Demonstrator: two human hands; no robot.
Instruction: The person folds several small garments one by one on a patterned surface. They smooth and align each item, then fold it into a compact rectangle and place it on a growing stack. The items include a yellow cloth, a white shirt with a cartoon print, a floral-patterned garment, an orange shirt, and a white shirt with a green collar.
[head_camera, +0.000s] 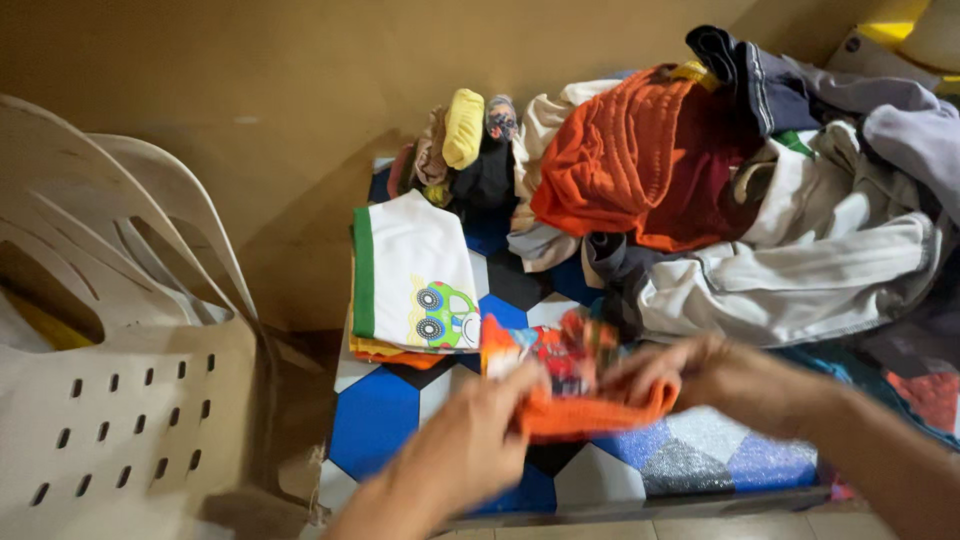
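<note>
Both hands, left hand (470, 440) and right hand (670, 372), were closed on a small orange garment (570, 385), seemingly light, soft, floppy; best gripped at its edges.

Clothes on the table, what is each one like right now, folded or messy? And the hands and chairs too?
small orange garment: held at both ends, half folded, blurred
left hand: gripping the garment's left end
right hand: gripping its right end
white shirt with green trim: folded flat on top of a small stack
heap of clothes: unfolded, jumbled
rolled socks: bundled
plastic chairs: stacked
</note>
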